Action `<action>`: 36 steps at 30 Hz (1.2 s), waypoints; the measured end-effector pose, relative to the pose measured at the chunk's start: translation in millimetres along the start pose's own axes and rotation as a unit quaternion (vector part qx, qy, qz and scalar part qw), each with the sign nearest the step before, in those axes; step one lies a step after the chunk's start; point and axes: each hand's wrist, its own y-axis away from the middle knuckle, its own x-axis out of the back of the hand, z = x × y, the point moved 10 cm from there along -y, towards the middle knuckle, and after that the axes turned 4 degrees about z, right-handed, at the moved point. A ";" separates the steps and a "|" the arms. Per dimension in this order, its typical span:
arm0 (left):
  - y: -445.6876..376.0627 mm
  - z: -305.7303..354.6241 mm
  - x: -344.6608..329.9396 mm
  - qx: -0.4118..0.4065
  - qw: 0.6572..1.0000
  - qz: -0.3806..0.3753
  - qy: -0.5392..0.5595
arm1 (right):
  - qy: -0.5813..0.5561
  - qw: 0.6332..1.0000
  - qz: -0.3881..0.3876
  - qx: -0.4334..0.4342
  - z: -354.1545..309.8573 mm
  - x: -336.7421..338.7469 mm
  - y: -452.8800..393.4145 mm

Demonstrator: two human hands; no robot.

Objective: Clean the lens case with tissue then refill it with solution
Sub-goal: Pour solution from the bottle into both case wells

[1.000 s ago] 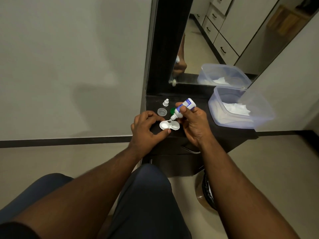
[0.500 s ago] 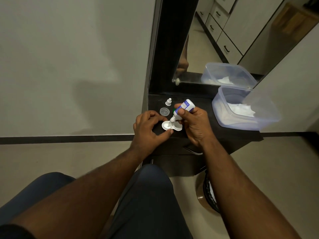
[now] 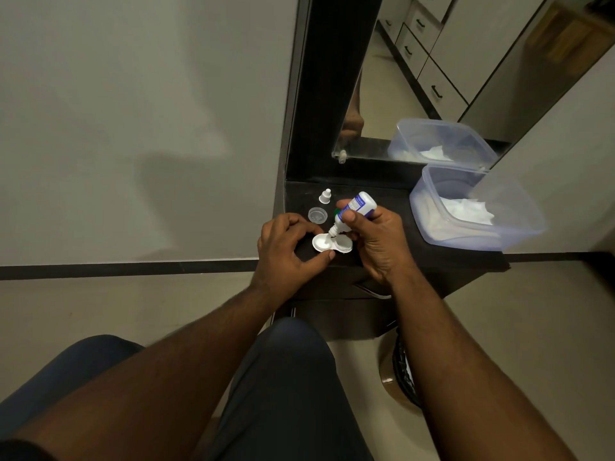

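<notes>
Over lens case: right hand tilts solution bottle; left hand steadies.

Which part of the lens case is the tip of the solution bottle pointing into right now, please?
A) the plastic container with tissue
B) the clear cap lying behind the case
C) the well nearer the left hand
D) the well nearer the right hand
C: the solution bottle, tilted in the right hand, has its nozzle over the lens case well nearer the left hand.
</notes>
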 end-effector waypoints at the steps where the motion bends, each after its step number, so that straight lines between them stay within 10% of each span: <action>1: 0.0 -0.2 -0.1 -0.001 1.000 0.000 0.000 | 0.000 1.000 0.000 0.001 -0.1 0.2 -0.1; 36: 0.8 -0.5 1.9 -0.006 0.999 0.036 0.037 | -0.077 0.997 -0.012 0.021 -0.4 -1.3 -1.3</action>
